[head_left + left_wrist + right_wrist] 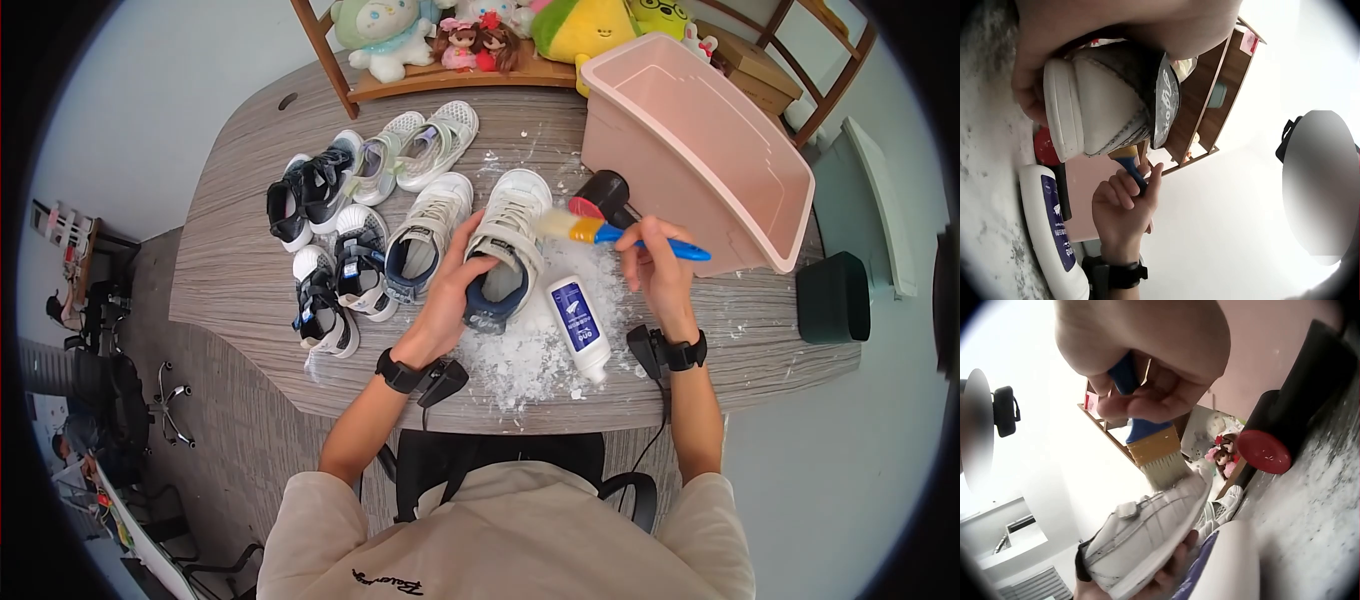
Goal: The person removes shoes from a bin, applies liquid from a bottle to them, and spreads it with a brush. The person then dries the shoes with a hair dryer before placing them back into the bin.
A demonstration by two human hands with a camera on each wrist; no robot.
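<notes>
My left hand (450,290) grips a white sneaker (508,235) with a dark blue lining, fingers around its side near the heel. In the right wrist view the sneaker (1147,540) is tilted, its strap and laces facing up. My right hand (662,275) pinches the blue handle of a paintbrush (610,236). The brush's pale bristles (1167,470) meet the sneaker's upper toward the toe. A white bottle (578,325) with a purple-blue label lies on the table just right of the sneaker. Its matching sneaker (430,235) stands close by on the left.
White powder (525,360) covers the table (240,200) around the bottle. Several other shoes, including a black sandal (330,180), stand at the left. A black hair dryer (603,190) with a red end lies before a pink bin (640,150). A dark green container (835,297) stands at the right edge.
</notes>
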